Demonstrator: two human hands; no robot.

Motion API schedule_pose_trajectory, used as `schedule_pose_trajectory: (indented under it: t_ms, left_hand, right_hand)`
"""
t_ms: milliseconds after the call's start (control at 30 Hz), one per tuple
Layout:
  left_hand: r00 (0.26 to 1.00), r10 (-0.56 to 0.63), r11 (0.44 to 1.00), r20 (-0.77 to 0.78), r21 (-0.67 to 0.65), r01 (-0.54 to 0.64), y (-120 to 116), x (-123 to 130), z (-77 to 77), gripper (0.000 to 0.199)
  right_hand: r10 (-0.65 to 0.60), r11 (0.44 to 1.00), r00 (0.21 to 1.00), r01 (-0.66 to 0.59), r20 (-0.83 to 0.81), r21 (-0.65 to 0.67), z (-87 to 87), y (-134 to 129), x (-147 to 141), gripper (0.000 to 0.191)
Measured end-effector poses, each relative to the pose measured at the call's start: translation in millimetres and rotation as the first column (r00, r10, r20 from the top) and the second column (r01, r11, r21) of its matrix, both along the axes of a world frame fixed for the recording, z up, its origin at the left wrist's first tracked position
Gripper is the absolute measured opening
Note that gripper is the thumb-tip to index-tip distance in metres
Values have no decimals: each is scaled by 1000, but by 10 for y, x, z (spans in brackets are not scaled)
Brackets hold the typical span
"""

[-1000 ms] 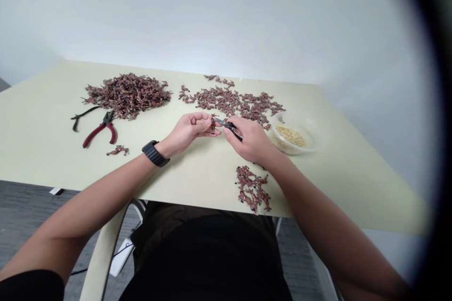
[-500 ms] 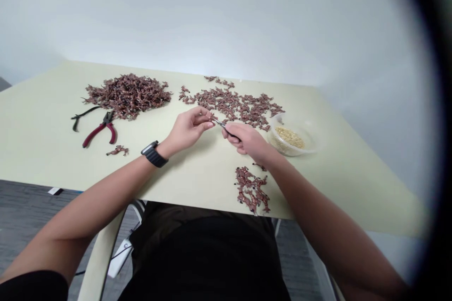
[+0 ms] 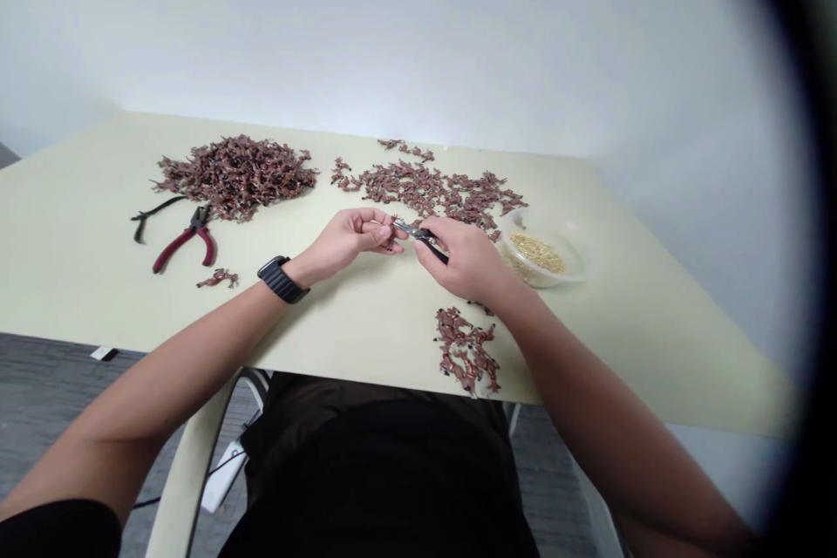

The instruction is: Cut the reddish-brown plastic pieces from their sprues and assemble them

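Note:
Between its thumb and fingers my left hand point(image 3: 350, 242) pinches a small brown figure point(image 3: 392, 231) above the middle of the table. Black-handled pliers point(image 3: 428, 240) are gripped in my right hand point(image 3: 467, 257), and their metal tip meets the figure at my left fingertips. Behind my hands lies a spread of similar brown figures point(image 3: 425, 187). A smaller group of figures point(image 3: 464, 349) rests at the front edge, below my right wrist. The clear bowl point(image 3: 572, 275) beside my right hand holds small gold pieces point(image 3: 536, 253).
A large heap of brown figures point(image 3: 241, 174) is on the left of the table point(image 3: 353, 331). In front of it lie red-handled pliers point(image 3: 189, 240), a black-handled tool point(image 3: 157, 209) and a single figure point(image 3: 219, 279). A wall stands behind the table.
My left hand has turned and dipped slightly, showing more of the figure. My right hand has rolled over, and the handles of its pliers now look more spread.

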State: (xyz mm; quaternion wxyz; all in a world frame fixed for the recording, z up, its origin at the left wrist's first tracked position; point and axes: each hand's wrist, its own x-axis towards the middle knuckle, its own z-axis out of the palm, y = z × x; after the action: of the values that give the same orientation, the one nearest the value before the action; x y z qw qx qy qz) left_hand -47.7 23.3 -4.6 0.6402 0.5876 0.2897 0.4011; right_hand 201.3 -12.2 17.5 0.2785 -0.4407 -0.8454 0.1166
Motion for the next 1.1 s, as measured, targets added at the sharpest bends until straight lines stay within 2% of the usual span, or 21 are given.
schedule_pose_trajectory:
  t_ms: [100, 167, 233, 267, 300, 333, 400, 433, 467, 500, 533, 567, 600, 633, 667, 733, 800, 900, 1100]
  left_hand:
    - [1000, -15, 1000, -24, 21, 15, -13, 18, 2, 33]
    - [998, 21, 996, -60, 93, -15, -25, 31, -5, 31]
    - [981, 146, 954, -126, 280, -106, -34, 31, -20, 27]
    - [957, 237, 898, -165, 414, -151, -36, 23, -30, 23]
    - [923, 331, 814, -197, 555, -173, -35, 12, -39, 20]
    - [885, 412, 715, -219, 679, -165, -32, 0, -47, 18]
    - [832, 503, 552, -234, 828, -101, -24, -18, -57, 22]
    - [822, 520, 515, -232, 853, -86, -22, -17, -57, 24]
    - [822, 522, 517, -228, 851, -92, -21, -10, -55, 24]
    - [829, 513, 554, -222, 823, -122, -21, 4, -51, 22]
    - [847, 487, 622, -214, 766, -165, -21, 22, -45, 19]
    - [877, 439, 708, -196, 677, -203, -20, 40, -39, 17]
    - [914, 371, 796, -167, 564, -220, -18, 56, -33, 18]
    - [947, 293, 872, -131, 443, -209, -13, 68, -29, 22]
    - [971, 219, 926, -92, 333, -177, -8, 73, -25, 27]
    - [992, 116, 979, -44, 175, -107, 1, 70, -20, 34]
    - [997, 74, 993, -37, 99, -70, 2, 57, -15, 37]
    - [998, 52, 997, -38, 64, -49, -12, 44, -5, 38]
    - [998, 47, 996, -42, 72, -44, -27, 41, 10, 35]
  right_hand:
    - [12, 1000, 1000, -12, 6, 0, 4, -13, -13, 21]
    - [9, 1000, 1000, -10, -19, -29, 14, -34, -42, 24]
    - [-9, 989, 994, -7, -106, -151, 32, -56, -81, 29]
    - [-25, 964, 985, -22, -173, -264, 43, -63, -99, 32]
    - [-45, 911, 967, -62, -250, -407, 55, -66, -112, 34]
    - [-72, 821, 942, -130, -327, -555, 67, -64, -118, 36]
    - [-138, 578, 886, -291, -443, -762, 85, -47, -110, 42]
    - [-168, 482, 865, -347, -474, -804, 89, -34, -98, 45]
    - [-185, 447, 853, -370, -489, -814, 90, -22, -84, 47]
    - [-180, 483, 853, -356, -489, -800, 86, -10, -71, 47]
    - [-159, 582, 866, -305, -474, -754, 80, 0, -59, 45]
    - [-131, 710, 889, -226, -440, -668, 70, 7, -49, 42]
    - [-108, 829, 916, -131, -385, -544, 59, 11, -42, 39]
    - [-95, 915, 943, -43, -318, -401, 47, 13, -36, 36]
    - [-93, 964, 963, 23, -252, -266, 35, 13, -32, 32]
    - [-87, 993, 985, 74, -147, -90, 16, 9, -22, 25]
    - [-54, 998, 995, 53, -85, -16, 4, 3, -11, 22]
    - [-17, 1000, 999, 17, -36, 4, -2, -3, 5, 22]
    - [-6, 1000, 1000, 6, -2, -7, -17, 9, 25, 23]
